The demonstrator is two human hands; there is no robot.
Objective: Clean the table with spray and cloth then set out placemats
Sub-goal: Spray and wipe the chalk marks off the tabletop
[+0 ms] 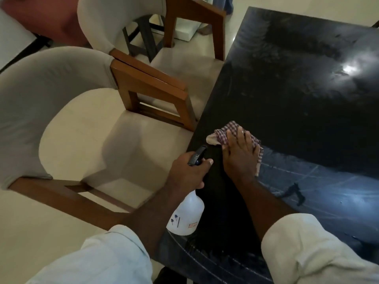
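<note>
A glossy black table point(297, 83) fills the right half of the view, its surface streaked and reflecting a ceiling light. My right hand point(240, 154) lies flat on a checked red-and-white cloth point(229, 130), pressing it onto the table near the left edge. My left hand point(188, 175) grips the neck of a white spray bottle point(187, 214) with a black trigger head point(197, 155). The bottle hangs over the table's left edge, just beside the cloth. No placemats are in view.
Two cream-cushioned chairs with wooden arms stand along the table's left side, a near chair point(82, 140) and a farther chair point(184, 66). A person's bare foot point(205, 29) shows on the pale floor at the top.
</note>
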